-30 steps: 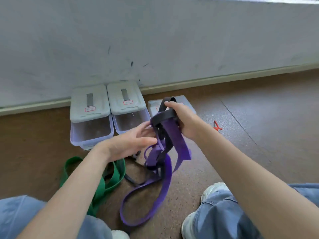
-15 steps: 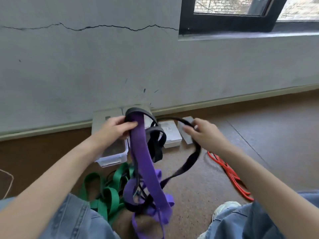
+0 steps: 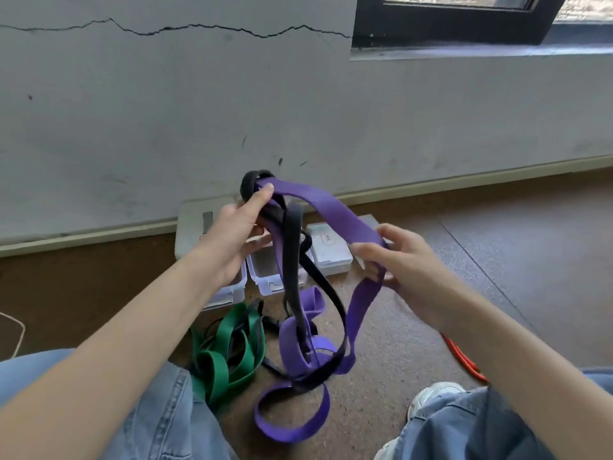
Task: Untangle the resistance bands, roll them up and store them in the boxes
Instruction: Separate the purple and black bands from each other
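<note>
So, both hands up in front of the chest, working the same tangle. Left hand curled round the top of the knot, thumb pressed on the purple band right where the black band loops over it. Right hand pinching that same purple strap further along, fingers wrapped round it. Purple stretch between the two runs roughly side to side, sloping down toward the right hand. Everything else hanging straight down into a snarl just above the floor, between the knees, nearer the left hand. Green band heaped on the floor below the left forearm, orange band by the right arm. Boxes along the wall edge of the floor, behind the hands. Probably next: pulling purple rightward, away from black.
</note>
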